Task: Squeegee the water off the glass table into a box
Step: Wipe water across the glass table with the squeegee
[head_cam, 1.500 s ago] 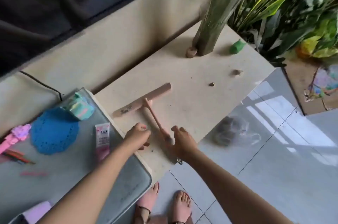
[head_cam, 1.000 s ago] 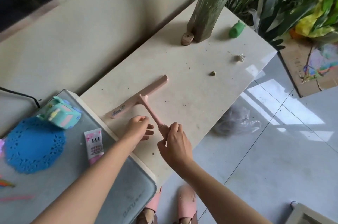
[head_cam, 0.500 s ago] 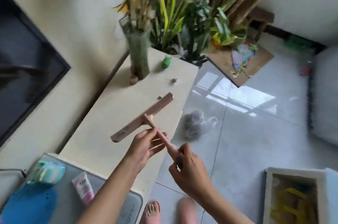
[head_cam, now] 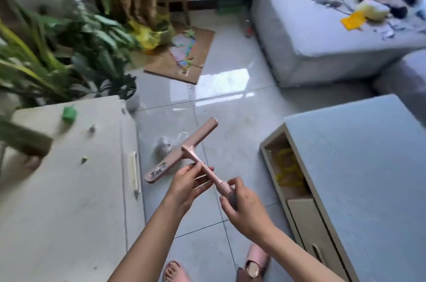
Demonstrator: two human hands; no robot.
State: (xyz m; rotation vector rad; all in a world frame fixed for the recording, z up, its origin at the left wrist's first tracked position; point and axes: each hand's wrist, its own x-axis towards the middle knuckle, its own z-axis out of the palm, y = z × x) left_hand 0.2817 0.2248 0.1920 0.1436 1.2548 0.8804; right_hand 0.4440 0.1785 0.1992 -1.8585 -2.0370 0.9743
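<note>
While it is held up over the tiled floor (head_cam: 230, 97), the pink squeegee (head_cam: 184, 152) touches neither table. It hangs in the gap between the cream table (head_cam: 69, 201) on the left and a table with a blue-grey top (head_cam: 359, 178) on the right. Its long blade runs slantwise, with the labelled end low and nearer the cream table's right edge, and the handle points back toward the person.

The left hand (head_cam: 186, 187) holds the middle of the handle, with the thumb on top and the fingers fairly straight beneath. The right hand (head_cam: 245, 209) is curled round the handle's dark end.

A small green object (head_cam: 68, 115) lies near the far edge of the cream table, beside leafy plants (head_cam: 57, 51). A crumpled clear bag (head_cam: 164, 143) lies on the floor below the blade. Farther off is a flat sheet of cardboard (head_cam: 202, 51). In the left side of the blue-grey table, an open compartment (head_cam: 285, 166) holds something yellow. The person's feet, in pink slippers (head_cam: 257, 258), stand on the tiles at the bottom edge of the view.
</note>
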